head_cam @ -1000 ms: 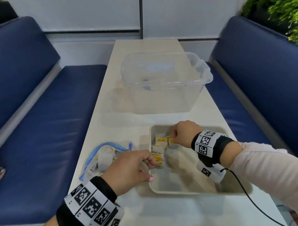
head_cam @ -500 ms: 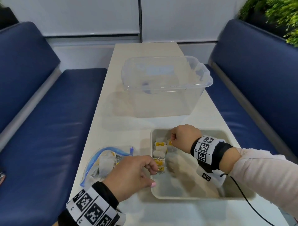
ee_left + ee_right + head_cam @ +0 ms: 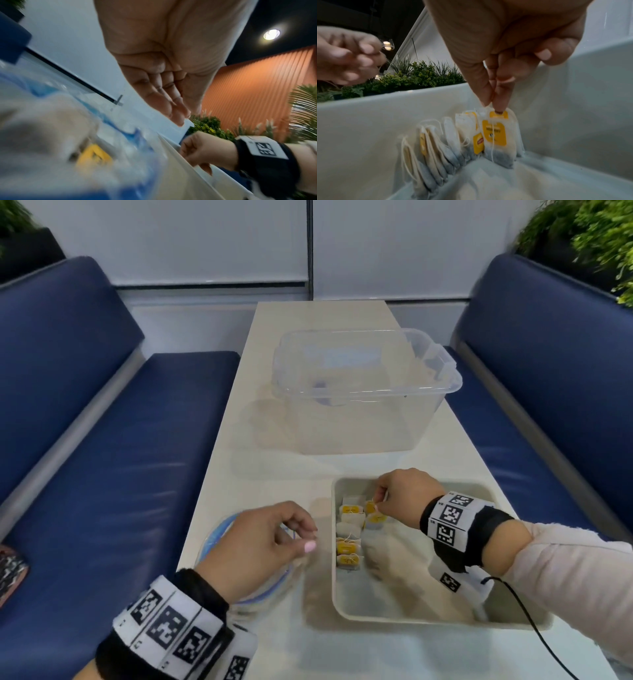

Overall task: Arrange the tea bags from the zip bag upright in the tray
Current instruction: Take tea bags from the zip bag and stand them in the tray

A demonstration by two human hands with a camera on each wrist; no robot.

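Blue padded benches flank a pale, smooth counter [image 3: 219, 501] under a white wall, with green plants at the far corners. Yellow paper tags on the tea bags [image 3: 436, 146] carry red lettering that looks like Lipton in the right wrist view; the rest of the print is too blurred to read. Soft, flat paper sachets with white strings, they stand upright in a row along the left wall of the beige, round-cornered tray [image 3: 404, 616]. At the far end of the row, the right hand [image 3: 402, 496] has its grip pinched on the top edge of one bag [image 3: 500, 136], bottom touching the tray floor. The left hand [image 3: 260, 542] has drawn back from the tray edge since half a second ago and now hovers over the clear, blue-zipped zip bag [image 3: 219, 529], grip loosely curled and holding nothing. Beyond stands a clear plastic bin [image 3: 363, 385].
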